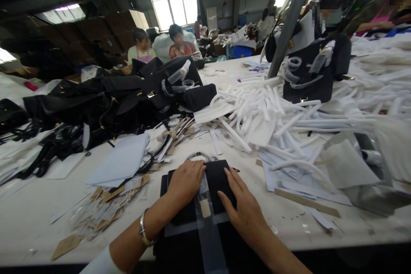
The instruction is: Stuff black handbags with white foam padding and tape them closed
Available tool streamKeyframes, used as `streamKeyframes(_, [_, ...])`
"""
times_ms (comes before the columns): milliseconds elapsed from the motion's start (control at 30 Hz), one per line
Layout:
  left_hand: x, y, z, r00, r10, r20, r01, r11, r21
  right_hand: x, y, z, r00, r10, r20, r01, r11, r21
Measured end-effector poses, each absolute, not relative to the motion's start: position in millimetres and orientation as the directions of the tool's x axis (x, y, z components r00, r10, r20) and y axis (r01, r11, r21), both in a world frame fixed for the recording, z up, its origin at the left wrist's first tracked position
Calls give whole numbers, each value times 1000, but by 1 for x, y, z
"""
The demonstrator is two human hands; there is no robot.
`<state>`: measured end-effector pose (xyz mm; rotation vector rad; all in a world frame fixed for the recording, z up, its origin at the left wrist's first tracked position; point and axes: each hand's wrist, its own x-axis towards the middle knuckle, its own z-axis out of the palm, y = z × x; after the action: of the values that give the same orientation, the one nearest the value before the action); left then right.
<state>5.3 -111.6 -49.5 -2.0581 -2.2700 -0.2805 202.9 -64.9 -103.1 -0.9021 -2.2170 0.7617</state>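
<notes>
A black handbag (220,180) lies at the table's near edge in front of me, with a strip of clear plastic film (208,239) running down its middle. Its plastic-wrapped handle (201,155) arches at the far end. My left hand (188,180) is closed over the bag's upper left part by the handle, its fingertips partly hidden. On the upper right side rests my right hand (242,199), thumb and fingers spread against the black surface. The bag's lower end runs into shadow at the bottom of the view.
Black bags (122,90) are heaped at the back left; another black bag (308,72) stands back right beside a slanted metal post (289,25). White foam strips (253,111) cover the right side. Pale sheets (120,158) and scraps (102,205) lie left. Several people work beyond.
</notes>
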Motion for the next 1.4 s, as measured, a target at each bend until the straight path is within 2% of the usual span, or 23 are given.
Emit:
streamKeyframes(433, [3, -98, -50, -92, 990, 110, 988, 77, 131, 201, -64, -97, -589, 756, 285, 386, 573, -723])
streamKeyframes(533, [7, -112, -39, -84, 985, 150, 987, 62, 145, 212, -66, -91, -590, 757, 279, 362, 557, -747])
streamKeyframes(633, [11, -150, -32, -175, 943, 282, 977, 131, 168, 238, -76, -91, -553, 801, 231, 382, 490, -784])
streamKeyframes(700, [12, -186, -38, -354, 861, 365, 929, 278, 246, 258, -86, -96, -522, 846, 109, 405, 358, -841])
streamKeyframes(733, [12, -204, -44, -456, 820, 346, 880, 359, 310, 267, -91, -100, -516, 856, 28, 412, 276, -868])
streamKeyframes(833, [14, -244, -67, -694, 708, 132, 638, 519, 569, 281, -101, -109, -522, 839, -154, 413, 91, -906])
streamKeyframes(900, [16, -255, -77, -753, 658, 9, 482, 543, 688, 281, -100, -108, -533, 819, -215, 410, 28, -911])
streamKeyframes(1000, [18, -254, -79, -788, 614, -51, 358, 523, 774, 273, -96, -93, -512, 793, -329, 366, -144, -919])
streamKeyframes(1100, [17, -250, -75, -799, 599, -45, 325, 495, 806, 268, -100, -70, -547, 719, -428, 157, -414, -897])
streamKeyframes(1167, [16, -251, -75, -798, 603, -5, 333, 449, 829, 266, -108, -56, -630, 650, -425, 9, -540, -841])
streamKeyframes(1267, [15, -253, -79, -802, 597, 17, 290, 365, 885, 264, -116, -43, -683, 625, -379, -58, -563, -824])
streamKeyframes(1400, [19, -243, -81, -817, 574, -64, 101, 251, 963, 262, -100, -22, -570, 759, -316, -35, -406, -913])
